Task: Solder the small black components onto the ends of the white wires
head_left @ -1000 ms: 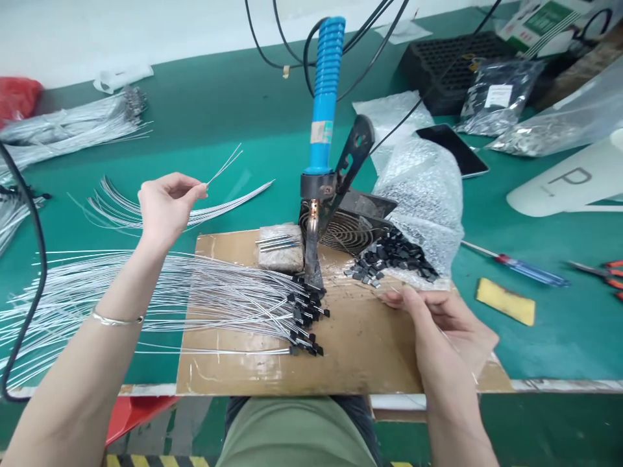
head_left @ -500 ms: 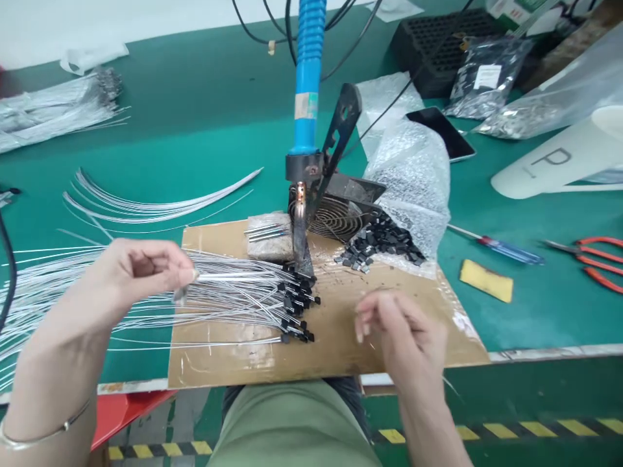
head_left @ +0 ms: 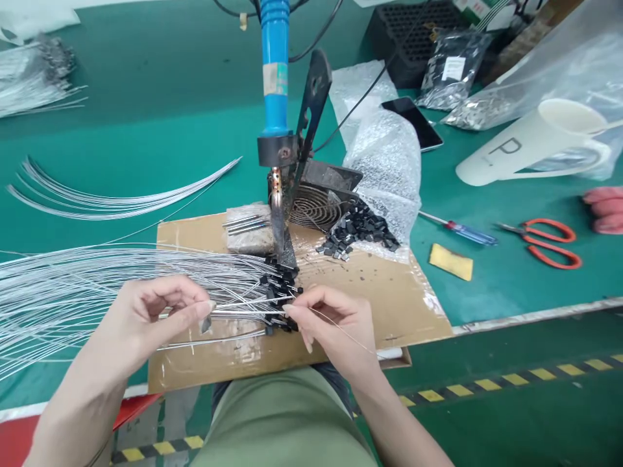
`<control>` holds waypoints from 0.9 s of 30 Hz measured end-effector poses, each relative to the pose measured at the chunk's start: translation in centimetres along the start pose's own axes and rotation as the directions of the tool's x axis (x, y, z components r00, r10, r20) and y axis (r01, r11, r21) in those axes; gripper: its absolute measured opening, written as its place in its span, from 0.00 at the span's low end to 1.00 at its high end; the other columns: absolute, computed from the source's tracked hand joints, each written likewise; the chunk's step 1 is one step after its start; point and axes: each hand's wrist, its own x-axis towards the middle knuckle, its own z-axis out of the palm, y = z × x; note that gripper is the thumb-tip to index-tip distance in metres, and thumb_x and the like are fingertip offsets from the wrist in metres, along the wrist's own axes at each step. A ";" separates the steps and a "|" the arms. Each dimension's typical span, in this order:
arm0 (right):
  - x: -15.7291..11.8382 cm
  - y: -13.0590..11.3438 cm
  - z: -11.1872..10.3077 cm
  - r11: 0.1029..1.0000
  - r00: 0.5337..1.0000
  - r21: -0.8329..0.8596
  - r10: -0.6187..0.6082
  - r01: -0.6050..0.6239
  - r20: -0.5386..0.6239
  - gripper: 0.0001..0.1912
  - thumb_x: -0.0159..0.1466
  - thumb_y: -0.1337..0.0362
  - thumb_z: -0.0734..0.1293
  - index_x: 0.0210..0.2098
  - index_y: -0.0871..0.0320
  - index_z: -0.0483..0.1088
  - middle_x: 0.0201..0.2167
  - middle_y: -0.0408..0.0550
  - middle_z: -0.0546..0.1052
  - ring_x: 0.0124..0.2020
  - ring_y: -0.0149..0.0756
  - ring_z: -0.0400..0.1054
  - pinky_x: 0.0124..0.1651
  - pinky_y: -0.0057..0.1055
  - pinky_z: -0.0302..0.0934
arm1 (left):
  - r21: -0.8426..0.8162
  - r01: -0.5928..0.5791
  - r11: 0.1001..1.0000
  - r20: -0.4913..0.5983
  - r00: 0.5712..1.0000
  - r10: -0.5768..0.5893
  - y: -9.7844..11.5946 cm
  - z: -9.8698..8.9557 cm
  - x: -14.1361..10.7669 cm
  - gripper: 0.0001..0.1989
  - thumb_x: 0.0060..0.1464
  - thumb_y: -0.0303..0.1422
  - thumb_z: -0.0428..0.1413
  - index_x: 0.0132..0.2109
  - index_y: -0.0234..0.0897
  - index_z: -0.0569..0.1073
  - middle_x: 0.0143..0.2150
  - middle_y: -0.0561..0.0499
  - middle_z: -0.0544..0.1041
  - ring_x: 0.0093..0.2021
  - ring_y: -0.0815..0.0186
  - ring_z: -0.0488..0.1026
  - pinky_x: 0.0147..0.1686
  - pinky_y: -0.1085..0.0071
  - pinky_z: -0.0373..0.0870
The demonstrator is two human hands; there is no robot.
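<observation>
Okay, bench status: green tabletop, with a brown cardboard sheet at the front edge as work pad, shiny and dark-specked. Left hand has thumb and index pinched on thin white wires, a small grey piece hanging at its fingertips. Right hand pinches the far end, one fine strand crossing it. Wires sit above the cardboard, over the pile of finished-looking leads with black connectors. Blue-handled heat tool stands behind, nozzle pointing down by the connectors; fan guard just right of it. Loose black pieces spill from bubble wrap onto the sheet. Loose wire bundle lies back left. Right side: screwdriver, yellow sponge, red-handled scissors, pink cloth, white mug lying tilted as seen, phone. Back right: black grid tray, silver bag. Below bench, green floor with yellow-black tape; something red under the left edge.
</observation>
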 end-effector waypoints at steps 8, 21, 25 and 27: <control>0.5 0.4 -0.3 0.997 0.998 0.055 -0.053 0.051 0.030 0.11 0.60 0.62 0.80 0.26 0.57 0.79 0.15 0.37 0.71 0.15 0.24 0.61 0.19 0.23 0.55 | -0.028 0.070 0.997 0.135 0.989 -0.066 0.3 0.0 -0.4 0.09 0.59 0.40 0.65 0.31 0.45 0.81 0.26 0.54 0.77 0.27 0.67 0.70 0.26 0.74 0.64; -0.5 1.9 -0.9 0.831 0.876 -0.275 -0.457 0.483 0.155 0.08 0.67 0.74 0.73 0.35 0.56 0.76 0.27 0.39 0.73 0.27 0.27 0.65 0.31 0.26 0.59 | 0.216 -0.134 0.967 0.059 0.991 0.124 1.9 7.3 -1.6 0.09 0.70 0.36 0.54 0.42 0.44 0.78 0.29 0.56 0.75 0.30 0.68 0.70 0.31 0.74 0.65; -0.5 2.0 -1.0 0.855 0.893 -0.256 -0.433 0.451 0.124 0.08 0.68 0.73 0.73 0.34 0.56 0.75 0.26 0.37 0.71 0.26 0.26 0.64 0.30 0.25 0.58 | 0.062 -0.083 0.995 0.063 0.995 0.079 1.9 8.7 -0.9 0.10 0.69 0.36 0.56 0.39 0.42 0.80 0.27 0.57 0.74 0.26 0.69 0.63 0.27 0.73 0.59; -0.4 2.0 -1.0 0.878 0.913 -0.251 -0.395 0.408 0.105 0.08 0.69 0.71 0.73 0.32 0.56 0.75 0.25 0.37 0.71 0.26 0.26 0.64 0.29 0.25 0.58 | -0.039 -0.027 0.999 0.063 0.998 0.029 1.8 8.9 -0.6 0.09 0.67 0.36 0.58 0.39 0.41 0.81 0.28 0.55 0.77 0.26 0.69 0.63 0.26 0.73 0.60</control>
